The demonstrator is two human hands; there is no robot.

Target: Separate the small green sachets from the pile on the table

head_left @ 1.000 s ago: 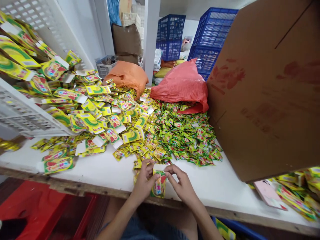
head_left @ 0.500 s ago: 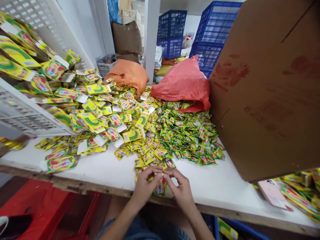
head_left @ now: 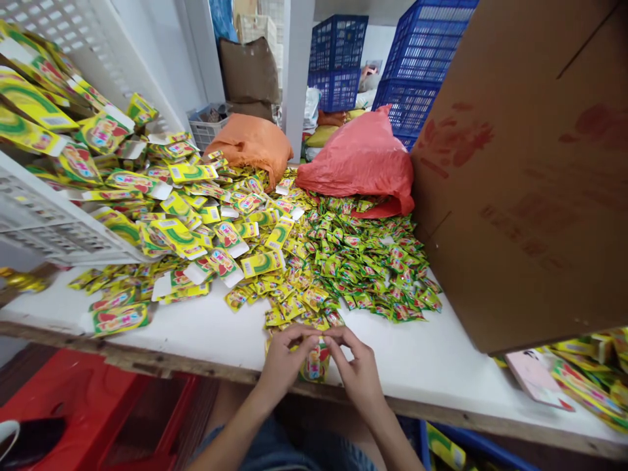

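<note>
At the table's front edge, a small yellow-green candy box (head_left: 315, 365) with a red fruit print is between my two hands. My left hand (head_left: 283, 358) pinches its top edge from the left, thumb and forefinger together. From the right, my right hand (head_left: 359, 364) pinches the same edge. The fingertips cover the box's top, so its flap is hidden. Just beyond my fingers lie small yellow candy sachets (head_left: 293, 306). A heap of green sachets (head_left: 366, 261) spreads behind to the right, and unfilled-looking boxes with raised white flaps (head_left: 226, 261) lie to the left.
A tipped white crate (head_left: 63, 229) spills boxes on the left. Orange (head_left: 252, 144) and red sacks (head_left: 358, 157) lie behind the heaps. A large cardboard carton (head_left: 524, 196) stands at right, near a pink phone-like object (head_left: 537, 378). A red stool (head_left: 73, 405) is below left.
My right thumb and fingers have shifted slightly right, and more of the box's printed front shows. Both hands stay at its top edge. The view has tilted very slightly.
</note>
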